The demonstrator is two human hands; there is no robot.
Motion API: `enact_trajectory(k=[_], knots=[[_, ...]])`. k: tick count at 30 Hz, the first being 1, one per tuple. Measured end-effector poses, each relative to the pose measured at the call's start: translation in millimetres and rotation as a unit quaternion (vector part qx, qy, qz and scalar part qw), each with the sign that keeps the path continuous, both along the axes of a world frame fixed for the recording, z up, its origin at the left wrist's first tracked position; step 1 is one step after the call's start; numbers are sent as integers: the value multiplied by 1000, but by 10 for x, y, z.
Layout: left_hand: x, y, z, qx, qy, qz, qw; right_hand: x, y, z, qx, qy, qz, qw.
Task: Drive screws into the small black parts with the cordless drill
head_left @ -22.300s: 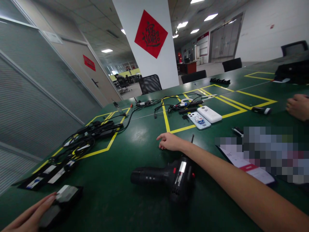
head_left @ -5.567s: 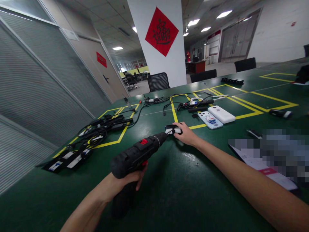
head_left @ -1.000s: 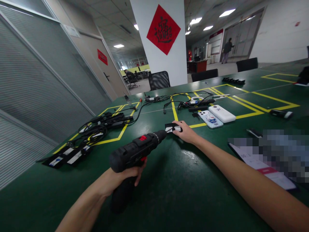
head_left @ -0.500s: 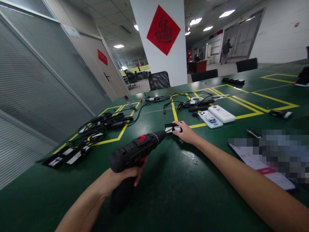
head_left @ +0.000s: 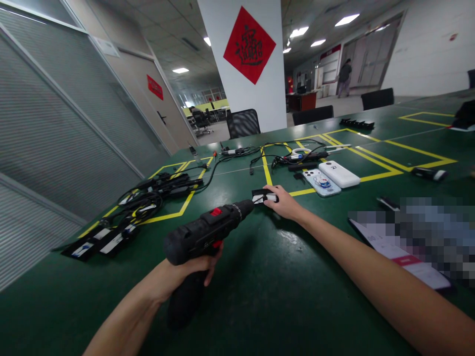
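My left hand (head_left: 200, 269) is wrapped round the grip of a black cordless drill (head_left: 208, 232) with red switches. The drill points away and to the right, its bit meeting or nearly meeting a small black-and-white block (head_left: 264, 197). That block rests on the green table (head_left: 237, 296), and my right hand (head_left: 281, 201) grips its right end between thumb and fingers. Whether the bit touches the block or a screw in it is too small to tell.
Tangled black cables (head_left: 159, 190) and flat black-and-white pieces (head_left: 98, 242) lie at the left. Beyond my right hand are a phone (head_left: 321, 183), a white power bank (head_left: 339, 174) and more cables. A partly blurred sheet (head_left: 401, 257) lies at the right. A person (head_left: 344, 78) stands far back.
Almost nothing differs. The whole view has shifted slightly, while the drill and the block keep their places relative to each other in my hands.
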State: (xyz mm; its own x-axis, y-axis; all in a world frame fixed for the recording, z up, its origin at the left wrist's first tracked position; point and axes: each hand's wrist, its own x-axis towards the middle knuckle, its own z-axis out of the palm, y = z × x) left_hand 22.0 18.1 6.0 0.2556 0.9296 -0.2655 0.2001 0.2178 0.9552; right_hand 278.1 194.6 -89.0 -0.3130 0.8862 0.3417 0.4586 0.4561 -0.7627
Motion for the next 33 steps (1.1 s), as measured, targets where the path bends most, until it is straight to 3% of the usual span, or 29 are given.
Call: enact_trajectory(k=[20,33], knots=[[22,3,47,1,2,-15,1000,-19,-35,38,12,-10,-4,1000],[51,-10,60,-2,-1,7,1000,-14,-43,8,35,-30,-2,999]])
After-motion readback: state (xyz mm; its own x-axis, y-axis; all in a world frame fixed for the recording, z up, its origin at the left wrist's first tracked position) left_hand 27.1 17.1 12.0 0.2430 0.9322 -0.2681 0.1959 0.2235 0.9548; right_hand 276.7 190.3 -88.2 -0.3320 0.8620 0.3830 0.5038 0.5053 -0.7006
